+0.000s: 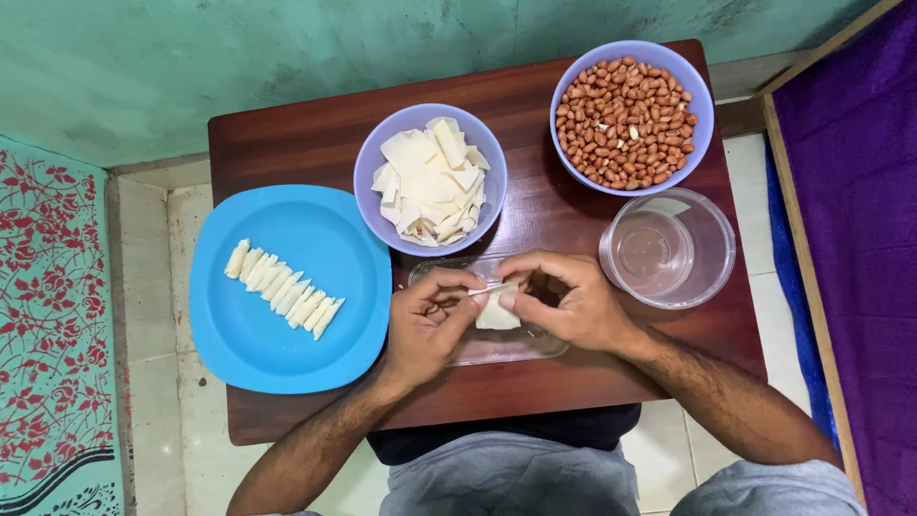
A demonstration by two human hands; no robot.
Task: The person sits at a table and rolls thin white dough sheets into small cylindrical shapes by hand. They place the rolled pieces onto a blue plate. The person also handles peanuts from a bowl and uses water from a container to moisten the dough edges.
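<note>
My left hand [432,323] and my right hand [564,298] meet over a clear plastic tray [506,346] near the front of the small wooden table [535,215]. Together their fingertips pinch a thin white wrapper piece [497,311], which is partly folded between them. To the left, a blue plate [287,334] carries a diagonal row of several white rolled pieces [283,288]. Behind the hands, a lilac bowl [368,172] holds a pile of white flat wrapper pieces [430,182].
A second lilac bowl [702,105] full of brown peanuts [626,110] stands at the back right. A clear round container [669,248] with a little water sits to the right of my hands. A purple cloth [860,191] lies on the right; a patterned mat [48,334] lies on the left.
</note>
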